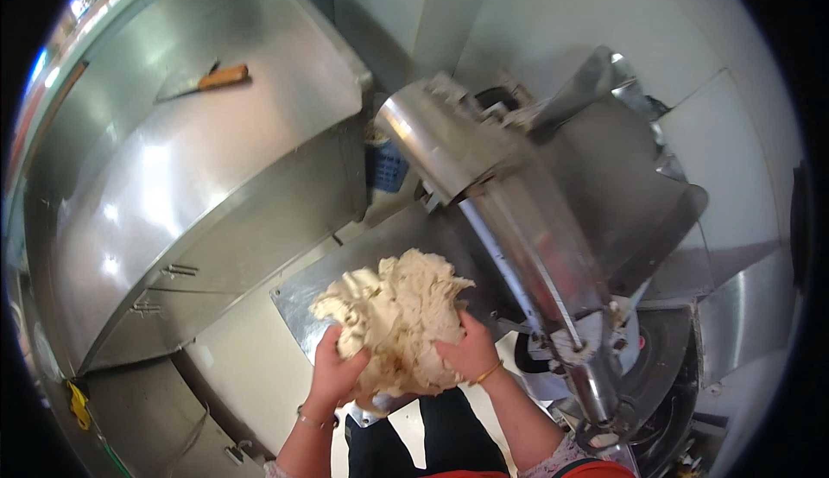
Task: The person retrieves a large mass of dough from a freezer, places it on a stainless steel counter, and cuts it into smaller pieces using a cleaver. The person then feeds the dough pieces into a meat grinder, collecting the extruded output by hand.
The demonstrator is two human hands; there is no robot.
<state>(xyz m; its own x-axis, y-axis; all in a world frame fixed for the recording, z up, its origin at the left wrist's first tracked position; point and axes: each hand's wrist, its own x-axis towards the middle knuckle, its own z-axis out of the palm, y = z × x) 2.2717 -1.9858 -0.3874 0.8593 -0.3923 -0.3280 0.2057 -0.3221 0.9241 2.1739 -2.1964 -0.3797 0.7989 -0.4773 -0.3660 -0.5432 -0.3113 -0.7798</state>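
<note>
A large, ragged lump of pale dough [405,322] hangs between my two hands, above a flat metal plate of the machine. My left hand [338,364] grips its lower left edge, the thumb pressed on the dough. On the right side my right hand [471,348] holds it, thumb in front, the other fingers partly hidden behind. Just to the right stands a stainless steel dough machine [537,238] with a rounded metal cover and bits of dough stuck on it.
At left is a stainless steel worktable [272,122] with a wooden-handled knife [223,76] lying on it. A blue plastic basket [388,166] sits between table and machine. A dark round pan-like surface [657,348] is at lower right, beside the tiled wall [725,135].
</note>
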